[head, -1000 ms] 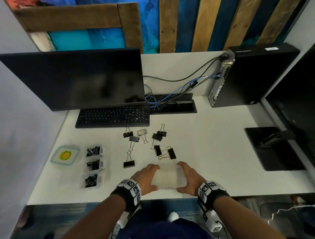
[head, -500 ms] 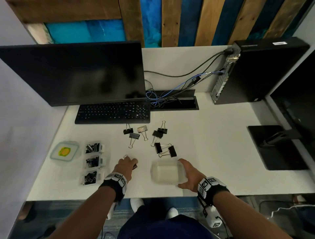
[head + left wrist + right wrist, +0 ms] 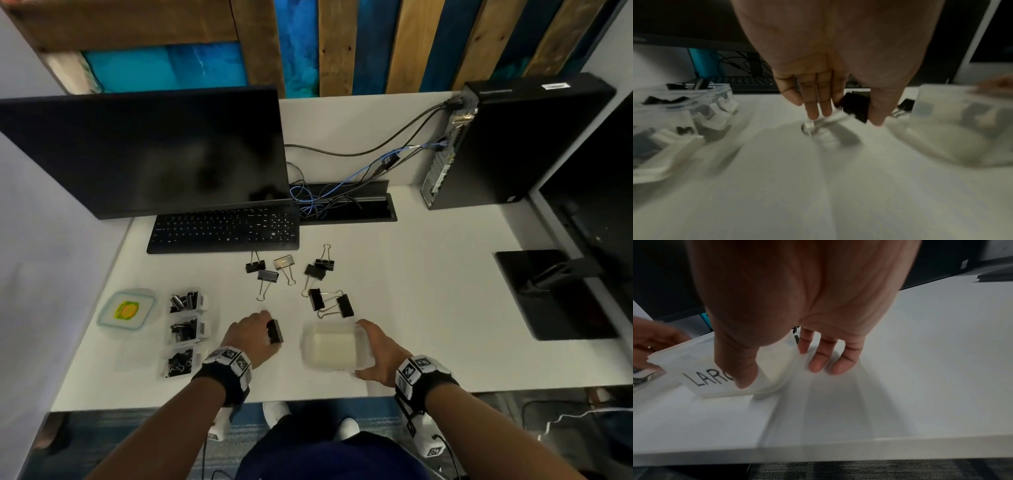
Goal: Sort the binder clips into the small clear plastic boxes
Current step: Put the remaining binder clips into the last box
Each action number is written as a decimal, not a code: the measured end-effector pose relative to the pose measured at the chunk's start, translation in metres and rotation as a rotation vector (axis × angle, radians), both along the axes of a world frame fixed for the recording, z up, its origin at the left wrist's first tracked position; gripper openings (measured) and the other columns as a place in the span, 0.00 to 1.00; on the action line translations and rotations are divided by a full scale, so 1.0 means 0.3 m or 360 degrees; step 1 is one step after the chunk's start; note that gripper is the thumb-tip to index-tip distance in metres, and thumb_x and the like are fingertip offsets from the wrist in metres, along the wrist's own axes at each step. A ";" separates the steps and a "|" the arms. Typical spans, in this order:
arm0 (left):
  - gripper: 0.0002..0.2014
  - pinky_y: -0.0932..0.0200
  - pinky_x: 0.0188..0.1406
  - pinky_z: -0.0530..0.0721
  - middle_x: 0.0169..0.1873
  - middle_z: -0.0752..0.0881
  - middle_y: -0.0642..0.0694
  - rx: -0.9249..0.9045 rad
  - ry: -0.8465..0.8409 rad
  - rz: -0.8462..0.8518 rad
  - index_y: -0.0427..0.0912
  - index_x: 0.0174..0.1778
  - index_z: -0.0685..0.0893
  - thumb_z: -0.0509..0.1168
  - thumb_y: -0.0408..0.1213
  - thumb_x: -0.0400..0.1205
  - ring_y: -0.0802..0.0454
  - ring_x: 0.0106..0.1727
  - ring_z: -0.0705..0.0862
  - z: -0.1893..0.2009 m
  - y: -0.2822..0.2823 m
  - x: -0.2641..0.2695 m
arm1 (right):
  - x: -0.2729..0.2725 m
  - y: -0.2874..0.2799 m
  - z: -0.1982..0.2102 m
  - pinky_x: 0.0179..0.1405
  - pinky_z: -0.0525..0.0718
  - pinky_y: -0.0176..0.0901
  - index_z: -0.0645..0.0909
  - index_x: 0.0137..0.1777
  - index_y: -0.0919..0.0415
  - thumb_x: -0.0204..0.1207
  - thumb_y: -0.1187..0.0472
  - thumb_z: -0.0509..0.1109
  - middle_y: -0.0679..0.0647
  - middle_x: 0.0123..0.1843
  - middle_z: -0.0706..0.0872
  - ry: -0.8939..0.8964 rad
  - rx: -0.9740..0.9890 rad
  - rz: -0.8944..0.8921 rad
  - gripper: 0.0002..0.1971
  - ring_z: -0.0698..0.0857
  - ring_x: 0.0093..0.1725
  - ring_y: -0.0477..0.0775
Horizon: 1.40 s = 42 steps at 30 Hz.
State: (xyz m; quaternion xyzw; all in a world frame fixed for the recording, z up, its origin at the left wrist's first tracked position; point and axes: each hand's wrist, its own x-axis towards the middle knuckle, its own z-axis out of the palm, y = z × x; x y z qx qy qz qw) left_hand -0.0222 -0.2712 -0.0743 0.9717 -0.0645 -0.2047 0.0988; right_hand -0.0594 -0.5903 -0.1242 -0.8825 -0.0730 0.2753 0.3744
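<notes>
My left hand (image 3: 253,334) pinches a large black binder clip (image 3: 274,330) between thumb and fingers, just above the desk; the left wrist view shows the clip's black body (image 3: 856,105) with its wire handles hanging blurred below. To its right, my right hand (image 3: 375,353) grips an empty clear plastic box (image 3: 334,351) by its right end. The right wrist view shows that box (image 3: 715,369) with my thumb over a label reading "LAR...". Several loose binder clips (image 3: 330,303) lie beyond both hands.
Three small clear boxes (image 3: 186,330) holding black clips stand in a column at the left, beside a lid with a green sticker (image 3: 126,311). A keyboard (image 3: 222,229) and monitor (image 3: 144,150) sit behind. A computer tower (image 3: 513,144) and a black stand base (image 3: 548,291) are on the right.
My left hand let go of the clear box, reached left to a clip lying on the desk, and picked it up. The right hand stayed on the box.
</notes>
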 end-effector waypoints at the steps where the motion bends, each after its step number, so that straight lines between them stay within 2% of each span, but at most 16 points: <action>1: 0.23 0.51 0.58 0.80 0.56 0.83 0.53 -0.0169 -0.0070 0.0052 0.52 0.61 0.71 0.68 0.55 0.74 0.51 0.55 0.83 0.022 -0.024 0.001 | 0.001 0.002 0.000 0.69 0.79 0.49 0.49 0.83 0.43 0.61 0.46 0.83 0.46 0.73 0.69 -0.0007 -0.0002 0.0007 0.56 0.77 0.66 0.51; 2: 0.23 0.50 0.57 0.81 0.55 0.83 0.54 -0.0314 -0.0129 0.0043 0.52 0.60 0.71 0.69 0.54 0.74 0.52 0.54 0.84 0.044 -0.055 0.001 | 0.003 0.003 0.000 0.69 0.78 0.50 0.49 0.83 0.44 0.62 0.46 0.83 0.47 0.74 0.69 -0.0012 -0.0008 0.0013 0.56 0.76 0.66 0.51; 4: 0.25 0.49 0.59 0.80 0.57 0.82 0.53 -0.0453 -0.0182 -0.0180 0.51 0.64 0.72 0.70 0.54 0.75 0.53 0.57 0.83 0.076 -0.132 0.001 | 0.007 0.005 -0.001 0.70 0.78 0.50 0.49 0.84 0.45 0.62 0.47 0.83 0.47 0.74 0.68 -0.0017 -0.0029 0.0011 0.56 0.76 0.67 0.52; 6: 0.28 0.49 0.62 0.79 0.61 0.80 0.52 -0.0413 -0.0161 -0.0411 0.51 0.69 0.72 0.70 0.55 0.75 0.52 0.59 0.81 0.085 -0.216 -0.003 | 0.008 0.006 0.000 0.70 0.78 0.49 0.48 0.84 0.46 0.63 0.47 0.83 0.48 0.74 0.69 -0.0019 -0.0040 0.0012 0.56 0.76 0.67 0.51; 11: 0.31 0.49 0.62 0.76 0.63 0.77 0.46 -0.0180 0.0020 -0.0677 0.47 0.73 0.70 0.69 0.55 0.77 0.43 0.60 0.80 0.034 -0.352 -0.021 | 0.008 0.010 0.003 0.69 0.77 0.46 0.48 0.84 0.49 0.64 0.48 0.83 0.50 0.76 0.68 -0.0023 -0.0073 0.0023 0.56 0.77 0.68 0.52; 16: 0.33 0.50 0.63 0.78 0.66 0.76 0.47 -0.0298 0.0035 -0.0594 0.48 0.76 0.68 0.69 0.55 0.77 0.44 0.62 0.79 0.005 -0.375 -0.027 | 0.007 0.016 0.004 0.69 0.77 0.45 0.49 0.84 0.51 0.63 0.49 0.84 0.48 0.75 0.69 -0.0023 -0.0072 -0.0011 0.56 0.76 0.70 0.51; 19: 0.24 0.52 0.66 0.74 0.66 0.76 0.49 -0.0332 -0.0131 -0.0627 0.48 0.72 0.74 0.62 0.54 0.83 0.49 0.65 0.76 0.001 -0.351 -0.011 | 0.007 0.015 0.002 0.70 0.77 0.48 0.47 0.84 0.50 0.63 0.47 0.83 0.48 0.75 0.71 -0.0015 -0.0106 -0.0019 0.57 0.76 0.71 0.53; 22: 0.14 0.55 0.61 0.77 0.61 0.78 0.51 -0.0452 -0.0212 -0.0416 0.48 0.64 0.79 0.57 0.47 0.86 0.51 0.61 0.79 0.014 -0.308 0.025 | 0.007 0.008 0.008 0.71 0.76 0.46 0.47 0.83 0.49 0.63 0.46 0.83 0.47 0.73 0.71 -0.0005 -0.0110 -0.0009 0.57 0.76 0.70 0.51; 25: 0.10 0.57 0.58 0.79 0.58 0.79 0.53 -0.0456 -0.0209 -0.0220 0.49 0.59 0.80 0.58 0.41 0.85 0.53 0.58 0.80 0.024 -0.268 0.079 | 0.010 0.003 0.015 0.70 0.77 0.47 0.47 0.83 0.46 0.64 0.46 0.83 0.48 0.74 0.71 0.0020 -0.0105 0.0003 0.55 0.76 0.68 0.52; 27: 0.11 0.55 0.58 0.80 0.59 0.79 0.52 -0.0411 -0.0173 -0.0160 0.49 0.61 0.80 0.58 0.39 0.84 0.51 0.59 0.79 0.014 -0.248 0.123 | 0.014 -0.001 0.014 0.69 0.78 0.48 0.47 0.82 0.46 0.63 0.46 0.82 0.48 0.74 0.71 0.0028 -0.0105 0.0014 0.55 0.76 0.68 0.52; 29: 0.16 0.53 0.61 0.79 0.65 0.76 0.51 -0.0298 -0.0101 -0.0215 0.51 0.67 0.77 0.58 0.36 0.83 0.49 0.63 0.77 -0.005 -0.240 0.164 | 0.016 -0.002 0.016 0.69 0.78 0.48 0.47 0.82 0.45 0.63 0.45 0.82 0.47 0.73 0.71 0.0037 -0.0100 0.0017 0.55 0.77 0.67 0.51; 32: 0.27 0.49 0.65 0.78 0.78 0.63 0.52 -0.0030 0.0009 -0.0440 0.52 0.77 0.68 0.59 0.32 0.81 0.47 0.70 0.71 -0.025 -0.248 0.207 | 0.020 -0.006 0.018 0.67 0.78 0.44 0.48 0.83 0.45 0.63 0.47 0.83 0.44 0.71 0.71 0.0052 -0.0083 0.0020 0.55 0.77 0.66 0.50; 34: 0.31 0.47 0.66 0.77 0.82 0.56 0.52 0.0117 0.0037 -0.0529 0.53 0.81 0.62 0.60 0.33 0.81 0.44 0.74 0.68 -0.035 -0.258 0.217 | 0.023 -0.010 0.019 0.68 0.78 0.44 0.48 0.82 0.44 0.63 0.48 0.83 0.43 0.70 0.70 0.0062 -0.0061 0.0027 0.55 0.76 0.67 0.49; 36: 0.31 0.48 0.65 0.75 0.81 0.59 0.50 0.0209 0.0032 -0.0518 0.53 0.80 0.62 0.62 0.35 0.80 0.44 0.73 0.69 -0.045 -0.268 0.210 | 0.025 -0.017 0.019 0.68 0.78 0.43 0.48 0.82 0.44 0.63 0.48 0.83 0.41 0.70 0.69 0.0077 -0.0060 0.0027 0.54 0.76 0.66 0.48; 39: 0.26 0.50 0.61 0.74 0.69 0.72 0.46 0.0331 -0.0049 -0.0466 0.50 0.74 0.68 0.63 0.35 0.78 0.45 0.66 0.73 -0.054 -0.274 0.203 | 0.029 -0.022 0.027 0.66 0.77 0.41 0.48 0.82 0.43 0.64 0.48 0.83 0.40 0.69 0.69 0.0109 -0.0048 0.0024 0.54 0.77 0.65 0.47; 42: 0.30 0.49 0.63 0.73 0.66 0.74 0.44 0.0368 -0.0022 -0.0514 0.51 0.77 0.65 0.61 0.31 0.78 0.44 0.66 0.73 -0.066 -0.261 0.206 | 0.034 -0.025 0.027 0.66 0.79 0.43 0.48 0.81 0.42 0.62 0.48 0.83 0.42 0.68 0.72 0.0126 -0.0048 0.0019 0.55 0.79 0.64 0.48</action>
